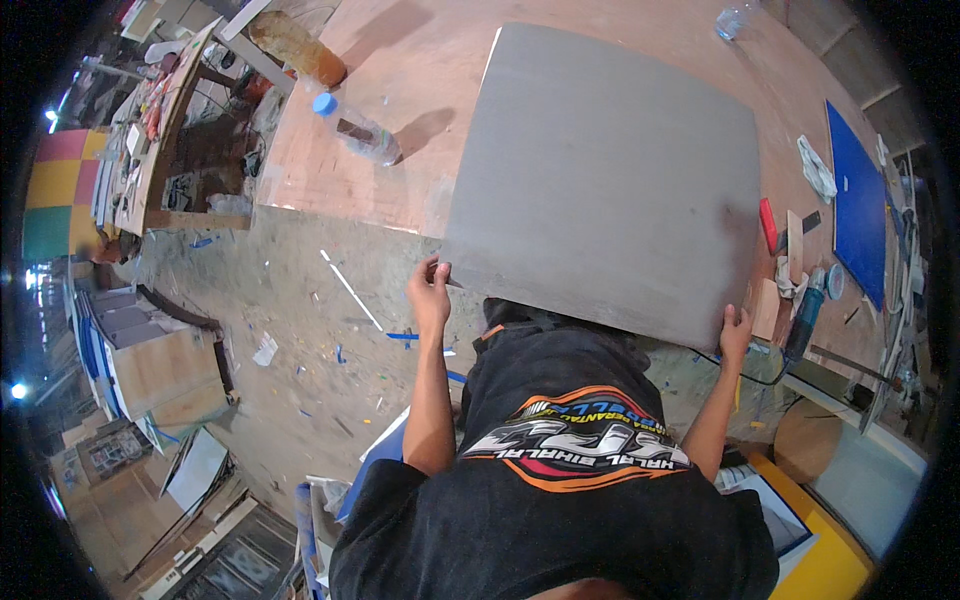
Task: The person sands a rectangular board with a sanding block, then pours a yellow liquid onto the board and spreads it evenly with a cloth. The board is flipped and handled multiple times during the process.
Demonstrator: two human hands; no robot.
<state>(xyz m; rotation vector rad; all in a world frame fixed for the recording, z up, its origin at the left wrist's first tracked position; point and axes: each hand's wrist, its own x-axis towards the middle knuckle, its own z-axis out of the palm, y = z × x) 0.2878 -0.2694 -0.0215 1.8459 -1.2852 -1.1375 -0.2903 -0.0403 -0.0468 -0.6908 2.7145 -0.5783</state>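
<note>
- One lg. pinkish work tbl. (430, 85) fills the top of the view; sandy floor (290, 300) on the L, littered w/ blue & white scraps, incl. a long white strip (352, 290).
- Room: cluttered; a boxy stack (165, 370) far L, person in black shirt (560, 530) at the near side.
- Grey panel (605, 180): flat on tbl., directly in front of the person, approx. square w/ rounded corners; can't tell a long axis. Sits askew in view, near edge sloping down to the R, L edge leaning R toward the far end.
- L hand (430, 290): at panel's near-L corner, fingers bent, thumb close to fingertips; can't tell if it grips.
- R hand (736, 335): fingers at near-R corner; can't tell how tight.
- Edges: near-L corner juts past tbl. edge.
- Room L: open strip of tbl. btwn panel & blue-capped bottle (365, 138), brownish bottle (297, 48) beyond it. Far side also open, clear bottle (735, 20) off far-R.
- R side tight: red item (768, 225), wood strip (795, 245) & teal tool (805, 320) just beside; white cloth (816, 170), blue panel (855, 200) farther out.
</note>
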